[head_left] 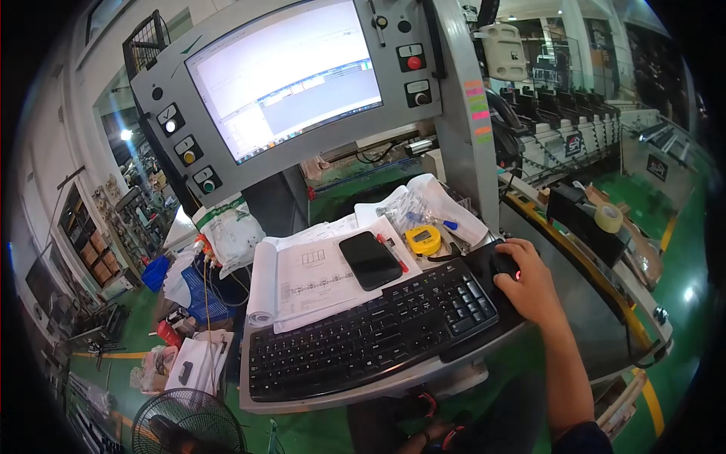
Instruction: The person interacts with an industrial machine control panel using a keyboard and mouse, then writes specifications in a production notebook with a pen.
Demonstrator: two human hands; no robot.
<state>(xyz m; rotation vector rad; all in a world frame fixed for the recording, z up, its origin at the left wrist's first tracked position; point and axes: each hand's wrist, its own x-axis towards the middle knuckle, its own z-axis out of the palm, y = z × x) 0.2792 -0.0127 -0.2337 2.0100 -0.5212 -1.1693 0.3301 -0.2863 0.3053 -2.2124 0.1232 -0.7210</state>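
My right hand (527, 281) is closed round a black computer mouse (502, 262) at the right end of the tray, beside a black keyboard (370, 333). Low in the frame, my left hand (437, 433) hangs in shadow near my legs; its fingers are too dark to make out. Behind the keyboard lie printed drawings (302, 284), with a black phone (370, 259), a red pen (393, 253) and a yellow tape measure (423, 240) on or beside them. Above, a lit screen (283, 76) shows a window with a table.
Buttons (414, 62) flank the screen on the grey panel. A white plastic bag (229, 231) leans left of the papers. A fan (187, 424) stands at the lower left. On the right are a yellow-edged rail (567, 250), a tape roll (608, 218) and machinery.
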